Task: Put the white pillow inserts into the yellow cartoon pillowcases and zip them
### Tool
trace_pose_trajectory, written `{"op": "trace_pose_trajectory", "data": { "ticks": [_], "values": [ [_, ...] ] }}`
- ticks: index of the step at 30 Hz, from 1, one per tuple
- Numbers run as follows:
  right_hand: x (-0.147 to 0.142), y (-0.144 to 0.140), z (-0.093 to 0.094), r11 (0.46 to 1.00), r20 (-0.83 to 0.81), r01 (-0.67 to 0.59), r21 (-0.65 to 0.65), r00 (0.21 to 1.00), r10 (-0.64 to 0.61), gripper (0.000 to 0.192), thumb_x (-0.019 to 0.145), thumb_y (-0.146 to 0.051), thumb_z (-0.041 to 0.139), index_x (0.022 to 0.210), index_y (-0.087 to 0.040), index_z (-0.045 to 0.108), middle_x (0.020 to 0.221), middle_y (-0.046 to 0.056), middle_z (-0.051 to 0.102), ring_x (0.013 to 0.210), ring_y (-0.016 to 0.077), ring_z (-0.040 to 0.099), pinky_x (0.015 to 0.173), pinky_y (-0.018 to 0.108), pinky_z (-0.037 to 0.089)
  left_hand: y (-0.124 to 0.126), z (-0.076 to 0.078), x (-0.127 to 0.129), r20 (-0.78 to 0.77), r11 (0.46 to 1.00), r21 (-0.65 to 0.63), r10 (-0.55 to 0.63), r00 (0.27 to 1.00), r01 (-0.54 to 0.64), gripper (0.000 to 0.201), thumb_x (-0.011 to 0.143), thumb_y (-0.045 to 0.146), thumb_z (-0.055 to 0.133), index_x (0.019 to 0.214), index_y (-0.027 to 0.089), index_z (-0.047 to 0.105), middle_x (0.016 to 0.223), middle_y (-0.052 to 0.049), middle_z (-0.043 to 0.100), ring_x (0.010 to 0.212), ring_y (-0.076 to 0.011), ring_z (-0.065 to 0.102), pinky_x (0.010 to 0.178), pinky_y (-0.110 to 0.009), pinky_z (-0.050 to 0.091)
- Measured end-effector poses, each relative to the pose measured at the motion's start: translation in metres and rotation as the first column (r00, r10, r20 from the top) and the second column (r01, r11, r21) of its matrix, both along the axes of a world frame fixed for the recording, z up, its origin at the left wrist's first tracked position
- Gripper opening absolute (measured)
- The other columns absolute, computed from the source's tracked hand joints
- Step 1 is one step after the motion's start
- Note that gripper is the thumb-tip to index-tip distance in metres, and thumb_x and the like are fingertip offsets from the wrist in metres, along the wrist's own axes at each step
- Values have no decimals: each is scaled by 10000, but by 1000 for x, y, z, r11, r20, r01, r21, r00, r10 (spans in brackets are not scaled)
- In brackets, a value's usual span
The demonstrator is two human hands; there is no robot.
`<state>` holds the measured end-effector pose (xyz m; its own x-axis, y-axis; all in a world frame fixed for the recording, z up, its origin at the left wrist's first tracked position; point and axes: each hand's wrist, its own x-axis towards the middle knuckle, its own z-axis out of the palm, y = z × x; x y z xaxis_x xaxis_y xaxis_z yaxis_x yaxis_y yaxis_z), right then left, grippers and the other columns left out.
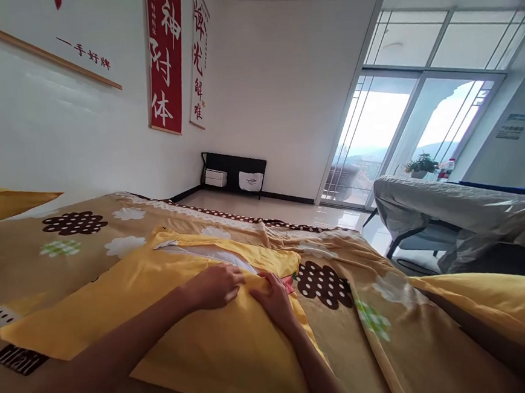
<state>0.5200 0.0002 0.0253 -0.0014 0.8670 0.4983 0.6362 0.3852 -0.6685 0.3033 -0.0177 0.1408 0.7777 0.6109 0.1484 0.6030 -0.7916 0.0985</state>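
Head view: both hands work a yellow pillowcase [201, 346] lying on the bed [392, 344]. Left hand [217, 286] pinches its open edge, right hand [275, 298] grips the fabric just beside; white pillow [221, 254] peeks out.

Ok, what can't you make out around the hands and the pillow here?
Head view only:
- Fingertips of the left hand and right hand: buried in folds of the yellow pillowcase.
- White pillow: mostly hidden inside the case.
- Pillowcase's near end: cut by the bottom edge.
- Red bit by the right hand: too small to identify.
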Motion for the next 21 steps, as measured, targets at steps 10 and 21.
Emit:
{"op": "trace_pose_trajectory", "data": {
  "ticks": [10, 21],
  "values": [
    [26, -72, 79, 848, 445, -328, -415, 740, 504, 336, 731, -438, 768, 643, -169, 587, 783, -6, 582, 784, 141, 524, 735, 258, 414, 46, -30, 25, -201, 912, -405, -17, 979, -68, 524, 978, 458, 249, 1330, 228, 562, 1446, -44, 494, 1377, -238, 384, 1102, -367, 300],
    [44, -131, 95, 700, 597, -641, -316, 439, 671, 297, 975, -271, 459, 689, -198, 489, 777, -9, 639, 723, 107, 560, 750, 241, 417, -29, 0, 67, -264, 966, -55, -260, 929, 254, 176, 770, 152, 646, 929, 159, 721, 1032, -96, 718, 965, -237, 641, 805, -323, 450]
  ]
}}
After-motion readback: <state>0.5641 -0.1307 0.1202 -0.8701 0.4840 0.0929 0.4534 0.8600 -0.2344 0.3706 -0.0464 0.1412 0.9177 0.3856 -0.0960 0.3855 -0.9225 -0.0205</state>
